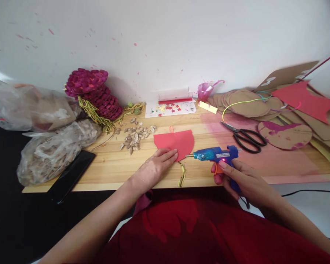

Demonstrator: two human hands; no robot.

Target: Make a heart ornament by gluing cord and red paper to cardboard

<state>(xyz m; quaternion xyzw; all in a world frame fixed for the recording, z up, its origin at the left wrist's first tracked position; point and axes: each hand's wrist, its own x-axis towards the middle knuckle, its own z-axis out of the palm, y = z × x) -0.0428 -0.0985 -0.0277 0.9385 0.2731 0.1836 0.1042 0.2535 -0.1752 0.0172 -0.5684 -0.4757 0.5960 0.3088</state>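
A red paper half-circle point(178, 142) lies on the wooden table, with a small orange loop at its top edge and a yellow-green yarn tassel point(182, 175) below. My left hand point(158, 165) rests on its lower left part, fingers stretched out flat. In my right hand point(238, 179) is a blue hot glue gun point(216, 154) with an orange trigger and a lit red light. Its metal nozzle points left, close to the paper's lower right edge; whether they touch I cannot tell. Black-handled scissors point(247, 137) lie open behind the glue gun.
Loose shells point(134, 137) are scattered left of the paper, near a bag of shells point(60, 150) and a black phone point(71, 176). A purple shell-covered craft point(96, 93) stands behind. Star sequins point(169, 109) lie on white paper; cardboard discs point(242, 102) and red paper point(305, 99) are at right.
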